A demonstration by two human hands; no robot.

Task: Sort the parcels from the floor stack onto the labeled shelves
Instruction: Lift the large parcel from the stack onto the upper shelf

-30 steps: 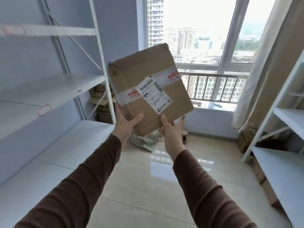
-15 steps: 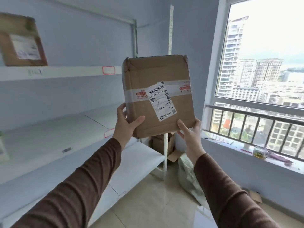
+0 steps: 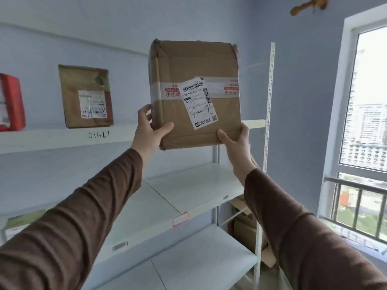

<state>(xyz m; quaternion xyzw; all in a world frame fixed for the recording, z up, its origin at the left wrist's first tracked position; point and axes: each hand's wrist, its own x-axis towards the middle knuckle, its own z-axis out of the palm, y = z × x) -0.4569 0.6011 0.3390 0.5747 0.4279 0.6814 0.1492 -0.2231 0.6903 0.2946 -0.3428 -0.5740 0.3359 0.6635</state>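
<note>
A brown cardboard parcel [image 3: 194,65] with a white shipping label and a band of tape is held up in front of the top shelf [image 3: 62,139] of a white rack. My left hand [image 3: 148,130] grips its lower left corner, thumb on the front face. My right hand [image 3: 236,143] grips the lower right corner the same way. The parcel's bottom edge hangs level with the shelf's front lip, which carries the handwritten mark "D1621".
On the top shelf stand a smaller brown parcel [image 3: 85,97] and a red box [image 3: 11,103] at the far left. The middle shelf [image 3: 188,191] bears a red-framed label; a greenish parcel [image 3: 18,225] lies at its left. Cardboard boxes [image 3: 245,229] sit behind the rack post; a window [image 3: 366,122] is on the right.
I have turned further left and looked up. Both hands raised the parcel from chest height toward the top shelf, and it now stands upright.
</note>
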